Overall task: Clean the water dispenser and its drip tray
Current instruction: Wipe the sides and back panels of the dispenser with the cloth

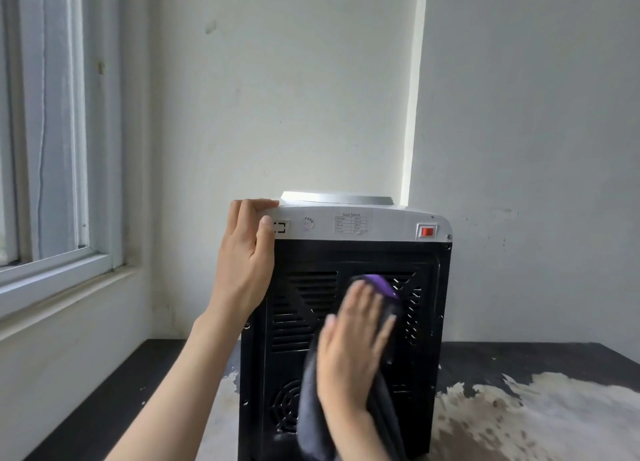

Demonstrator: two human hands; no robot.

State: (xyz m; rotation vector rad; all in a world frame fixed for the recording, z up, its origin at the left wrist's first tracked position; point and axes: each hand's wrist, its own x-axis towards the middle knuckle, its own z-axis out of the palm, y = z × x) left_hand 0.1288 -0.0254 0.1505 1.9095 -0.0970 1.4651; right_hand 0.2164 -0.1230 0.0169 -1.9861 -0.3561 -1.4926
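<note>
A tabletop water dispenser (346, 287) with a white plastic top and a black vented metal back panel stands at the middle of the dark table (519, 356), its back turned to the camera. The left hand (247, 253) grips the dispenser's top corner at about 10 o'clock on the unit, fingers (256, 204) curled over the upper edge and thumb lying on the white band. The right hand (356, 343), fingers straight and spread, presses a dark grey cloth with a purple edge (346, 408) flat against the black panel near its middle; the hand is blurred. A red rocker switch (427, 232) sits at 2 o'clock on the white band, and a small printed data label (351, 222) at 12 o'clock. A white-framed window (52, 131) fills the 9 o'clock side. The tabletop carries a pale, worn patch (536, 419) at 4 o'clock.
</note>
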